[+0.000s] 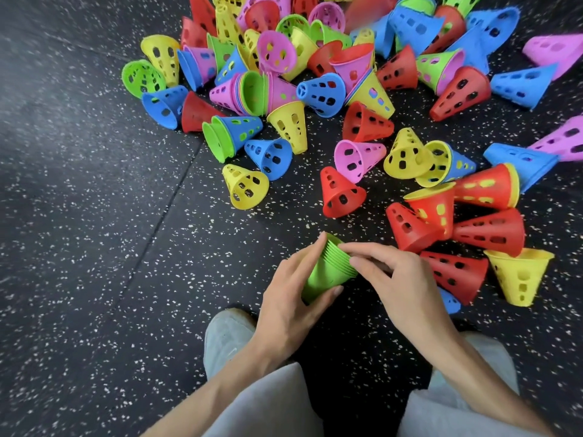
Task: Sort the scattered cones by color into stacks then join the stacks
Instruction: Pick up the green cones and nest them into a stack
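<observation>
A stack of several green cones point(328, 270) lies tilted between my hands just above the floor, wide rims pointing up and away. My left hand point(295, 298) grips the stack's narrow end, fingers curled round its side. My right hand point(399, 279) pinches the rims at the wide end with its fingertips. Loose perforated cones in red, yellow, blue, pink and green are scattered ahead: a red cone point(340, 193), a yellow cone point(244, 186), a pink cone point(358, 159), a blue cone point(269, 157).
A cluster of red cones point(454, 272) and a yellow cone point(520, 275) lie right beside my right hand. The dense pile fills the far middle and right. The black speckled rubber floor point(94, 231) stretches left. My knees in grey trousers point(268, 405) are below.
</observation>
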